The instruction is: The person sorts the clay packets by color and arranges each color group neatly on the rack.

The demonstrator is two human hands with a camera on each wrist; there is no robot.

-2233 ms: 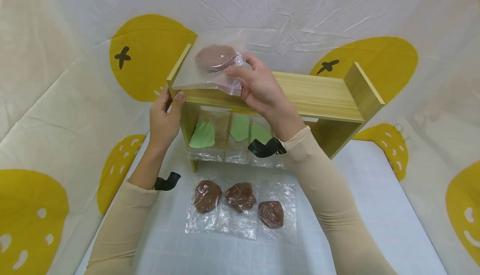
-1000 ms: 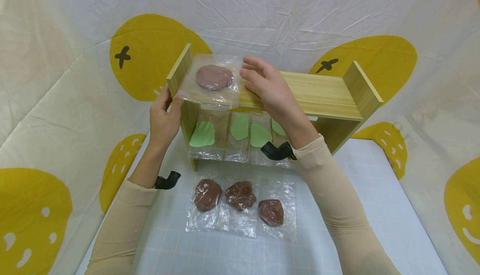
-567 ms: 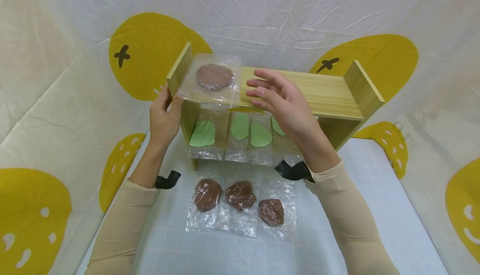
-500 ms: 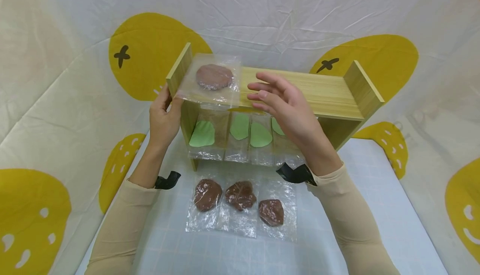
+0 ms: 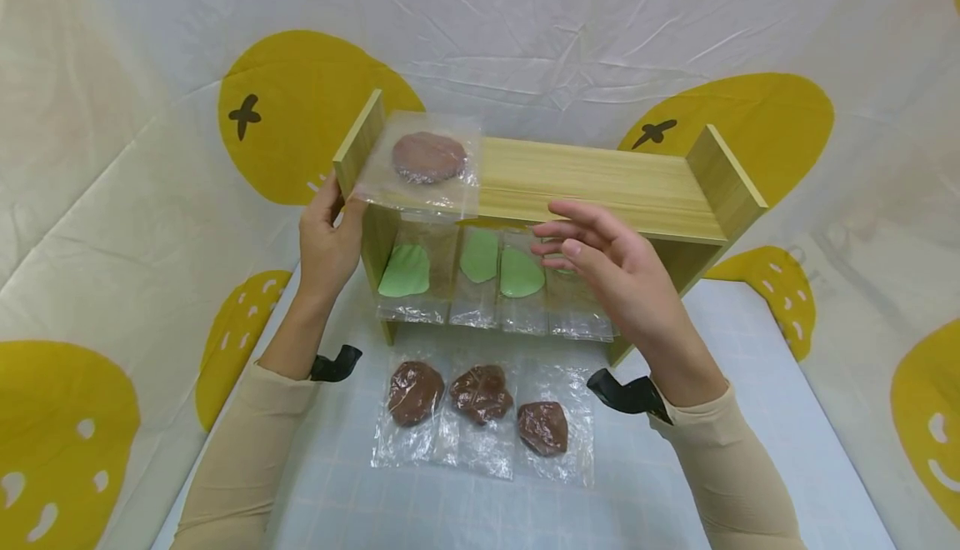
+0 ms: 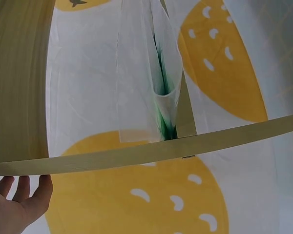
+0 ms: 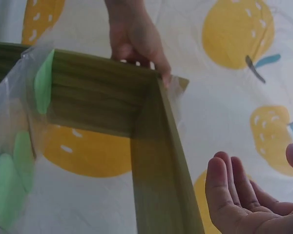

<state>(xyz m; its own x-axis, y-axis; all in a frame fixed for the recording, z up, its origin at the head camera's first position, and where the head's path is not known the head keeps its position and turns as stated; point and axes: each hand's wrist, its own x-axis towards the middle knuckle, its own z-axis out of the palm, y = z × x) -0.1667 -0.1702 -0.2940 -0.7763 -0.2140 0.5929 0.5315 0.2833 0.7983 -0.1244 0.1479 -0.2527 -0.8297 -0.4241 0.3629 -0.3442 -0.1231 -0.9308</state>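
I see my right hand raised before the shelf, fingers loosely spread, holding nothing. My left hand grips the shelf's left end. The bag of brown dough lies on top, at that end.

Four clear bags w/ green dough stand upright under the shelf top, side by side. Three bags w/ brown dough lie flat in a row on the white gridded mat. Cloth w/ yellow fruit print behind & around.
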